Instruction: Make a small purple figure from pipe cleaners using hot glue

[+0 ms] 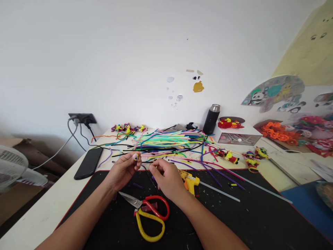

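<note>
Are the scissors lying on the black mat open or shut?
The scissors look shut: the blades lie together and taper to a single tip on the black mat.

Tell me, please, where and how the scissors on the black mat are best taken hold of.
I would grip the scissors by the red loop and yellow loop, coming from the near right, probably with the right hand. The loops lie toward the person, while the blades point away to the left, so this approach should stay clear of them.
</note>
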### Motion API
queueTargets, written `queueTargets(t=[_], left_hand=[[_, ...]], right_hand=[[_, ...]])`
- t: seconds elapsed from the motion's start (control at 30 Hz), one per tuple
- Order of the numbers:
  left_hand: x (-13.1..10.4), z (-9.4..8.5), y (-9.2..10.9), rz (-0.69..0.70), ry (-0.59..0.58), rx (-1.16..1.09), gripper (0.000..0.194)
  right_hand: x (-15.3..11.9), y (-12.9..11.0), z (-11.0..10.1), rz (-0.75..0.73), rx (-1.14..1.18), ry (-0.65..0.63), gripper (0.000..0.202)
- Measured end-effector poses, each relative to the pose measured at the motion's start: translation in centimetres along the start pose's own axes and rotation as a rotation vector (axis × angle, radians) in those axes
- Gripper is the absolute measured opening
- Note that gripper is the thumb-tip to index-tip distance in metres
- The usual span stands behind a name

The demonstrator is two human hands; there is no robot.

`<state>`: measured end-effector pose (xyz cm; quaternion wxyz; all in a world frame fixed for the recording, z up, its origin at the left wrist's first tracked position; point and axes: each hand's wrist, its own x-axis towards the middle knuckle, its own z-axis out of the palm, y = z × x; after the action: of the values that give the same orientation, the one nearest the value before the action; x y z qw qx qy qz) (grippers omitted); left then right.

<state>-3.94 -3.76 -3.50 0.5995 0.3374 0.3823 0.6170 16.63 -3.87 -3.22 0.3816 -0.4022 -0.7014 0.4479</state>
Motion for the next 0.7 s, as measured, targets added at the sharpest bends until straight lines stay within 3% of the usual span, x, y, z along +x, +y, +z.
queueTargets(t=[0.23, 0.7], left_hand=[[-0.4, 0.7, -0.5, 0.009, -0.030, 0.143, 0.038], [-1.1, 1.2, -0.7, 0.185, -0.047, 0.568, 0.039]], right_hand=[[0.3, 0.7, 0.1, 0.043, 0.090, -0.014, 0.026], [0.4, 1.5, 0.3, 0.063, 0.084, -0.024, 0.022]])
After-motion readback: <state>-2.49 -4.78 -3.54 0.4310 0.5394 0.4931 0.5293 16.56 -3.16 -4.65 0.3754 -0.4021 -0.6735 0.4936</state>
